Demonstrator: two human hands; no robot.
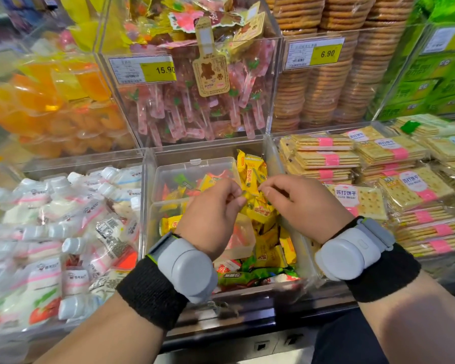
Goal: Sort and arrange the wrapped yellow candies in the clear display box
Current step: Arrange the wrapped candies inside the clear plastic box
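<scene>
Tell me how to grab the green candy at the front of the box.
Come down from above and pinch the green candy across its narrow middle. It lies flat, lengthwise left to right, atop the pile, and the box's front wall blocks a grip from the front.
</scene>
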